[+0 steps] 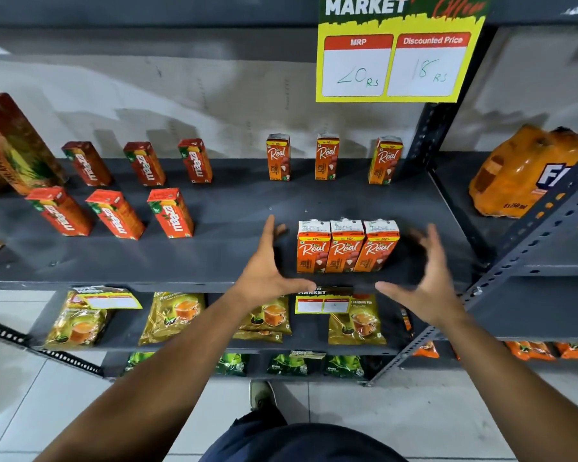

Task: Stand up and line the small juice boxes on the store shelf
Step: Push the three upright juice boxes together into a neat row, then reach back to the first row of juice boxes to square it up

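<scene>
Head view: spread, empty left hand (267, 271) and right hand (427, 281) flanking three upright touching juice boxes (346, 246), Maaza cartons (114, 213) leftward.

Far left of the left hand (267, 275), a tall carton (14, 145) is cut off by the frame edge; the right hand (424, 285) shows motion-blurred fingers; beyond it, the orange multipack (528, 171) sits partly behind a shelf upright (534, 241).

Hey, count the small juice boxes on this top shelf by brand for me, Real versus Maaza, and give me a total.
Real boxes: 6, with 3 spaced along the back and 3 packed together at the front.
Maaza boxes: 6, with 3 at the back and 3 nearer the front.
Total: 12 small boxes, all standing.
</scene>
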`<state>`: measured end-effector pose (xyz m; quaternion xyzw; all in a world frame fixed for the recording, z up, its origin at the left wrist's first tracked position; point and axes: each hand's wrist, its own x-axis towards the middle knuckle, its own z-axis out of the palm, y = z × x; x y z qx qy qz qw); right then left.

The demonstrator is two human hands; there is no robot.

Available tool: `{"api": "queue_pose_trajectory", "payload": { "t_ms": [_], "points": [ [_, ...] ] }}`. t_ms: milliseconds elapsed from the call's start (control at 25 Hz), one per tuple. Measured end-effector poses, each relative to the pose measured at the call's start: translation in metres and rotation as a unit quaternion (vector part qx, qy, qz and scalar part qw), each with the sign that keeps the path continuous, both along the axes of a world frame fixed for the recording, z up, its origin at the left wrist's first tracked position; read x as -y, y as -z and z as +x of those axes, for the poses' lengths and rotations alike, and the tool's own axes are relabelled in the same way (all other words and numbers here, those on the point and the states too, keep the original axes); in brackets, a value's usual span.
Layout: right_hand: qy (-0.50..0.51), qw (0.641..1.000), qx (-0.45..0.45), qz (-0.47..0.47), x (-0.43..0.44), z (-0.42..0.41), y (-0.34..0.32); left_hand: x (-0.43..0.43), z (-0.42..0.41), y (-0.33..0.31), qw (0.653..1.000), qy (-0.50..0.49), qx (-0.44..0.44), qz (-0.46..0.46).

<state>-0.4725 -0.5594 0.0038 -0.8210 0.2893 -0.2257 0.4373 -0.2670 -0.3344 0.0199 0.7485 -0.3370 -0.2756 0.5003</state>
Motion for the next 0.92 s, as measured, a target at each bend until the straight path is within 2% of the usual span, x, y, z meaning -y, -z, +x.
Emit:
{"api": "queue_pose_trajectory", "payload": {
  "t_ms": [80, 160, 360, 480, 600, 640, 680, 760, 840, 920],
  "points": [
    [0.051, 0.991, 0.115, -0.047, -0.007, -0.030, 0.018, -0.039, -0.005, 0.008, 0.996, -0.066, 0.040, -0.035],
    [0.056, 0.978, 0.168, -0.107, -0.015, -0.050, 0.031, -0.085, 0.001, 0.017, 0.982, -0.149, 0.078, -0.091],
    [-0.159, 0.972, 0.102, -0.142, -0.087, -0.018, 0.037, -0.184, 0.061, 0.001, 0.889, -0.384, 0.067, -0.239],
    [-0.234, 0.952, 0.124, -0.153, -0.136, 0.039, 0.022, -0.236, 0.111, -0.017, 0.828, -0.470, 0.053, -0.301],
    [-0.261, 0.945, 0.147, -0.131, -0.180, 0.099, -0.005, -0.271, 0.160, -0.027, 0.770, -0.507, 0.004, -0.387],
    [-0.258, 0.945, 0.154, -0.129, -0.192, 0.120, -0.012, -0.276, 0.174, -0.029, 0.771, -0.501, -0.008, -0.392],
    [-0.250, 0.948, 0.154, -0.124, -0.200, 0.141, -0.019, -0.275, 0.186, -0.030, 0.790, -0.486, -0.012, -0.374],
    [-0.210, 0.966, 0.121, -0.094, -0.211, 0.186, -0.031, -0.269, 0.209, -0.030, 0.848, -0.431, -0.003, -0.307],
    [-0.170, 0.983, 0.076, -0.001, -0.218, 0.233, -0.037, -0.271, 0.237, -0.029, 0.894, -0.377, 0.010, -0.242],
    [-0.159, 0.983, 0.032, 0.089, -0.219, 0.276, -0.041, -0.278, 0.269, -0.027, 0.929, -0.325, 0.031, -0.173]
  ]
}}
